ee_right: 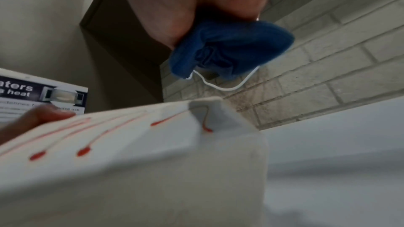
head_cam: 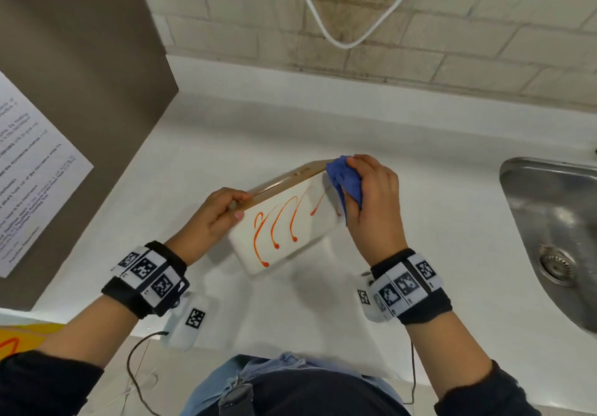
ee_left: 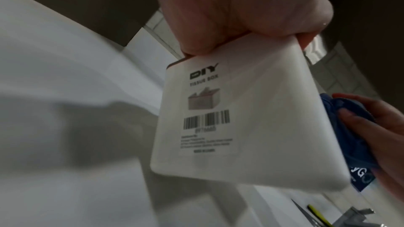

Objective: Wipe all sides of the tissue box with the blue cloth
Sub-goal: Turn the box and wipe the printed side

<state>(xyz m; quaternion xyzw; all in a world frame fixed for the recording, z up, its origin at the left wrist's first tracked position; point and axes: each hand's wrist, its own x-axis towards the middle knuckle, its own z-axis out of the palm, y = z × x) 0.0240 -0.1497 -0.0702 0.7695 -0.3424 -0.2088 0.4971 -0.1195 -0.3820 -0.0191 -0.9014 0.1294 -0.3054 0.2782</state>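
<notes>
A white tissue box (head_cam: 290, 237) with a tan lid edge and orange-red sauce streaks is held tilted above the white counter. My left hand (head_cam: 223, 212) grips its left end, thumb on the streaked face. My right hand (head_cam: 371, 195) clutches a bunched blue cloth (head_cam: 345, 179) against the box's upper right corner. From the left wrist, the box's labelled underside (ee_left: 251, 127) with a barcode faces the camera, and the blue cloth (ee_left: 349, 135) shows at its right edge. The right wrist view has the cloth (ee_right: 229, 47) just above the streaked face (ee_right: 131, 144).
A steel sink (head_cam: 555, 228) with a drain lies at the right. A brown cabinet (head_cam: 74, 76) carrying a printed sheet (head_cam: 29, 173) stands at the left. A white cable (head_cam: 342, 27) hangs on the brick wall behind. The white counter (head_cam: 436, 157) stretches between them.
</notes>
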